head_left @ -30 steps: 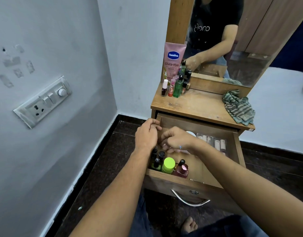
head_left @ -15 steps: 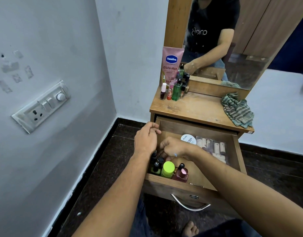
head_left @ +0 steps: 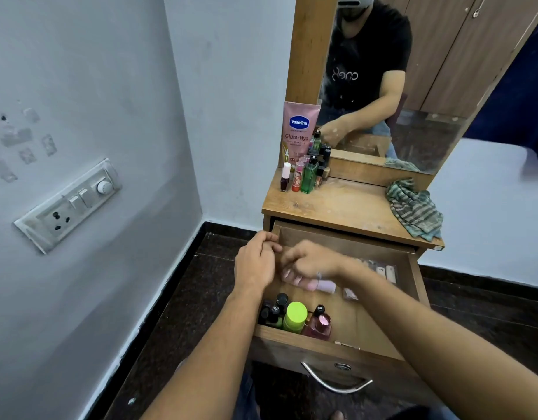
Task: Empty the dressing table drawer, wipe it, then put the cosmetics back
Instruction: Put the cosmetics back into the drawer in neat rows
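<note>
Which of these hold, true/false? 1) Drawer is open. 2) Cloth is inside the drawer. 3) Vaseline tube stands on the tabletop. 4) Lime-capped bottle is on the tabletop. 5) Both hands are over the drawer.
1) True: the drawer is pulled out.
2) False: the cloth lies on the tabletop, at its right end.
3) True: the Vaseline tube stands upright at the back left, by the mirror frame.
4) False: the lime-capped bottle is in the drawer's front left corner.
5) True: the left hand is at its left wall, the right hand is inside it.
</note>
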The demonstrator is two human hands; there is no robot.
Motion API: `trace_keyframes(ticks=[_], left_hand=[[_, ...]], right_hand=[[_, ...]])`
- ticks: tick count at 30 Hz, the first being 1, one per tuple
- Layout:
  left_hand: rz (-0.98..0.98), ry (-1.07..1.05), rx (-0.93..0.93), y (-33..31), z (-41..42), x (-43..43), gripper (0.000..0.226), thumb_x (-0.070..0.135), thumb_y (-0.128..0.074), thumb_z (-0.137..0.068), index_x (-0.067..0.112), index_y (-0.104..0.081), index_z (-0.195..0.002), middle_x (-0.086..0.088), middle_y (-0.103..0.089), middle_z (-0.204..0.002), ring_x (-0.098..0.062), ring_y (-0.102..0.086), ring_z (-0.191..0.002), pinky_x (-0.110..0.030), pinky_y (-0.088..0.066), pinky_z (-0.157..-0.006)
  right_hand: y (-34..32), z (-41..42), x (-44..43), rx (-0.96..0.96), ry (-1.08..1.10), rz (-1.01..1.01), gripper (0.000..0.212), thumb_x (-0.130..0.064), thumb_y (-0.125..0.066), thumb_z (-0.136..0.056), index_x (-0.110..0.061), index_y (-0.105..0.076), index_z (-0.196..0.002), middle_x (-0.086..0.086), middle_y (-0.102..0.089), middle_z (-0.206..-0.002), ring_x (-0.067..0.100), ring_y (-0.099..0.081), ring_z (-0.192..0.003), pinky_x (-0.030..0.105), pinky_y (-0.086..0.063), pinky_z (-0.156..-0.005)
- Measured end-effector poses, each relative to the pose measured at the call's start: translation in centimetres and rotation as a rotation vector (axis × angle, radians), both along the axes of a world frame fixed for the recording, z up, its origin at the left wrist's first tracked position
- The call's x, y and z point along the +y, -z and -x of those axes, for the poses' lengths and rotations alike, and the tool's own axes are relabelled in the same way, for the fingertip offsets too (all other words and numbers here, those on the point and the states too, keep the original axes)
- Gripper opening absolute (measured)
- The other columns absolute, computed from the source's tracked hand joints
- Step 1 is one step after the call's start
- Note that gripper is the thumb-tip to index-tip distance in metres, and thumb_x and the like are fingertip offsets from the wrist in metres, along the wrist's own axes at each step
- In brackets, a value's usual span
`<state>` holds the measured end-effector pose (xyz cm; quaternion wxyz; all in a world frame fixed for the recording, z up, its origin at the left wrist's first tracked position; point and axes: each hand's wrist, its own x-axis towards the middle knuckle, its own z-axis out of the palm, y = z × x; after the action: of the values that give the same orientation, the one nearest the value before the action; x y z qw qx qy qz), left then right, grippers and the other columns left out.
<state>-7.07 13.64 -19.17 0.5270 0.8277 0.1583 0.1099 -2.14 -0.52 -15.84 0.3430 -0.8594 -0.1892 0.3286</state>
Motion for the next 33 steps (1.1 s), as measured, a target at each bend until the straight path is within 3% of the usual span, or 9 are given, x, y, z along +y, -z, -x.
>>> trace_keyframes(ticks=[3, 5, 8, 11, 14, 19, 24, 28, 33], left_hand=[[-0.003, 0.001, 0.004, 0.1, -0.1, 0.0, 0.029, 0.011, -0.044, -0.095, 0.032, -0.064, -0.093, 0.017, -0.073, -0.083, -0.013, -0.064, -0.096, -0.035, -0.048, -0.092], [0.011, -0.007, -0.004, 0.1, -0.2, 0.0, 0.029, 0.011, -0.044, -0.095, 0.031, -0.065, -0.092, 0.017, -0.073, -0.082, -0.011, -0.064, -0.095, -0.035, -0.048, -0.092], [0.015, -0.01, 0.0, 0.0, -0.2, 0.0, 0.029, 0.012, -0.044, -0.094, 0.031, -0.066, -0.091, 0.018, -0.073, -0.081, -0.01, -0.064, -0.094, -0.036, -0.049, -0.092], [0.006, -0.006, -0.003, -0.2, 0.1, 0.0, 0.029, 0.012, -0.045, -0.094, 0.029, -0.068, -0.094, 0.016, -0.072, -0.084, -0.016, -0.065, -0.094, -0.036, -0.049, -0.088], [0.015, -0.006, 0.011, -0.3, 0.2, 0.1, 0.03, 0.013, -0.044, -0.093, 0.027, -0.07, -0.099, 0.012, -0.073, -0.09, -0.019, -0.066, -0.094, -0.037, -0.051, -0.087], [0.059, -0.017, 0.018, -0.3, 0.2, 0.0, 0.031, 0.014, -0.042, -0.092, 0.026, -0.069, -0.101, 0.012, -0.075, -0.088, -0.016, -0.065, -0.098, -0.036, -0.049, -0.092], [0.059, -0.024, 0.006, 0.0, -0.2, -0.1, 0.029, 0.011, -0.043, -0.094, 0.027, -0.067, -0.098, 0.015, -0.074, -0.08, -0.011, -0.065, -0.097, -0.033, -0.047, -0.094], [0.047, -0.019, -0.015, 0.2, -0.2, -0.1, 0.03, 0.011, -0.043, -0.095, 0.031, -0.066, -0.094, 0.017, -0.073, -0.079, -0.009, -0.065, -0.095, -0.035, -0.049, -0.095], [0.033, -0.02, -0.025, 0.4, -0.2, -0.1, 0.029, 0.012, -0.045, -0.096, 0.032, -0.066, -0.094, 0.021, -0.072, -0.077, -0.004, -0.065, -0.092, -0.035, -0.05, -0.093]], right_hand=[[-3.7, -2.4, -1.0, -0.18, 0.228, -0.149, 0.027, 0.004, -0.057, -0.089, -0.018, -0.072, -0.091, 0.011, -0.076, -0.09, 0.015, -0.064, -0.068, 0.023, -0.049, -0.054], [-5.6, -3.9, -1.5, -0.381, 0.335, -0.197, 0.018, -0.004, -0.063, -0.09, -0.018, -0.074, -0.09, 0.004, -0.072, -0.074, 0.008, -0.058, -0.057, 0.021, -0.042, -0.048], [-6.5, -3.4, -1.0, -0.558, 0.215, -0.151, 0.013, -0.007, -0.07, -0.086, -0.017, -0.077, -0.088, -0.008, -0.07, -0.072, -0.004, -0.058, -0.059, 0.018, -0.047, -0.06], [-5.9, -0.2, 0.2, -0.489, -0.003, -0.058, 0.008, -0.017, -0.076, -0.081, -0.021, -0.079, -0.087, -0.013, -0.075, -0.08, -0.001, -0.066, -0.074, 0.018, -0.054, -0.074], [-4.6, 1.9, 1.0, -0.428, -0.11, 0.061, 0.009, -0.027, -0.075, -0.078, -0.026, -0.078, -0.086, -0.024, -0.066, -0.063, -0.007, -0.06, -0.065, 0.015, -0.05, -0.069], [-3.9, 2.1, -0.1, -0.388, -0.064, 0.08, 0.02, -0.018, -0.068, -0.08, -0.025, -0.079, -0.095, -0.016, -0.07, -0.072, 0.001, -0.062, -0.068, 0.021, -0.052, -0.074], [-7.3, -2.2, -0.9, -0.882, 0.308, -0.115, 0.024, -0.019, -0.063, -0.089, -0.02, -0.075, -0.11, -0.013, -0.07, -0.092, 0.007, -0.064, -0.082, 0.025, -0.053, -0.081], [-10.3, -7.5, 0.3, -1.013, 0.426, 0.053, 0.028, -0.034, -0.06, -0.09, -0.025, -0.069, -0.116, -0.002, -0.069, -0.097, 0.02, -0.064, -0.09, 0.035, -0.054, -0.076], [-11.0, -10.8, 1.6, -0.919, 0.433, 0.292, 0.022, -0.031, -0.06, -0.093, -0.014, -0.071, -0.103, 0.005, -0.066, -0.094, 0.029, -0.064, -0.089, 0.034, -0.049, -0.07]])
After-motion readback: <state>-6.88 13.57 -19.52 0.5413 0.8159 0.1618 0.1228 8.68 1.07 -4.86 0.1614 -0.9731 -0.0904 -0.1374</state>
